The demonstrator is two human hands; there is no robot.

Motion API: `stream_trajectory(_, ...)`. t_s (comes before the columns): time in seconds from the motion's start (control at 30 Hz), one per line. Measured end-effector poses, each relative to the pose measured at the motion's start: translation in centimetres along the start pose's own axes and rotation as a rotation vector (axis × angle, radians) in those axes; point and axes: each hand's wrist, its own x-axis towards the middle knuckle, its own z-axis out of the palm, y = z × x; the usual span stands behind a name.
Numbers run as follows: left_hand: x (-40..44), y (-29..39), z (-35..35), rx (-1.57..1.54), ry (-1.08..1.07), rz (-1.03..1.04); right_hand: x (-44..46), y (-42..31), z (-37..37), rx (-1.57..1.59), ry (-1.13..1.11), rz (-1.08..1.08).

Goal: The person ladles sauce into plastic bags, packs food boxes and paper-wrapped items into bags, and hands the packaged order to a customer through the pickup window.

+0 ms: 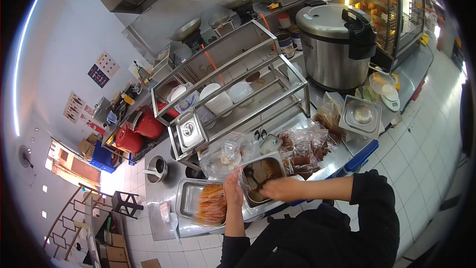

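My right hand (278, 189) is closed over the near side of a deep steel pan (281, 161) holding dark brown sauce; a dark utensil shows in the sauce, but what the fingers hold is hidden. At the pan's left edge my left hand (233, 188) is raised, fingers together, with a bit of clear plastic by the fingertips. Left of it, a shallow steel tray (187, 196) bears a row of filled orange packets (212, 203). Behind the pan lie clear plastic bags (225, 155) and several bags of reddish-brown food (303, 151).
A steel shelf rack (292, 83) stands behind the counter, with a large cooker (333, 44) to its right. A lidded steel container (361, 115) is at the right. A bowl (157, 168) and a white-handled utensil (174, 224) are at the left.
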Motion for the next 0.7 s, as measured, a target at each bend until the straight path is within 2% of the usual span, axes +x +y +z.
stream_trajectory(0.03, 0.2, 0.1, 0.0, 0.004, -0.006, 0.003, -0.8, -0.7, 0.8, -0.005, -0.098, -0.057)
stream_trajectory(0.07, 0.1, 0.2, 0.0, 0.011, -0.003, -0.002, -1.2, -1.0, 0.8, 0.035, -0.119, -0.145)
stream_trajectory(0.1, 0.1, 0.3, 0.0, 0.016, 0.002, -0.008, -1.3, -0.7, 0.9, 0.034, -0.117, -0.144)
stream_trajectory(0.17, -0.1, 0.4, 0.2, 0.007, 0.007, -0.017, -1.6, -0.1, 0.8, 0.021, -0.074, -0.136)
stream_trajectory(0.23, -0.4, 0.5, 0.7, -0.004, 0.016, -0.028, -0.7, 0.9, -0.9, -0.052, 0.124, -0.036)
stream_trajectory(0.33, -0.1, 0.7, 1.0, 0.065, 0.058, -0.01, -0.7, 0.9, -0.5, -0.033, 0.063, -0.026)
stream_trajectory(0.4, -0.1, 1.2, 1.1, -0.022, 0.014, -0.043, -1.4, -0.3, -0.2, 0.054, -0.185, -0.177)
stream_trajectory(0.43, -0.2, 1.3, 1.3, -0.019, 0.014, -0.045, -1.5, -0.2, -0.1, 0.056, -0.183, -0.175)
stream_trajectory(0.5, -0.5, 1.4, 1.6, -0.001, 0.036, -0.026, -2.0, 0.1, 0.0, 0.045, -0.172, -0.212)
stream_trajectory(0.7, -0.1, 1.3, 1.5, 0.024, 0.052, -0.058, -0.9, 1.3, -0.9, -0.186, 0.081, -0.242)
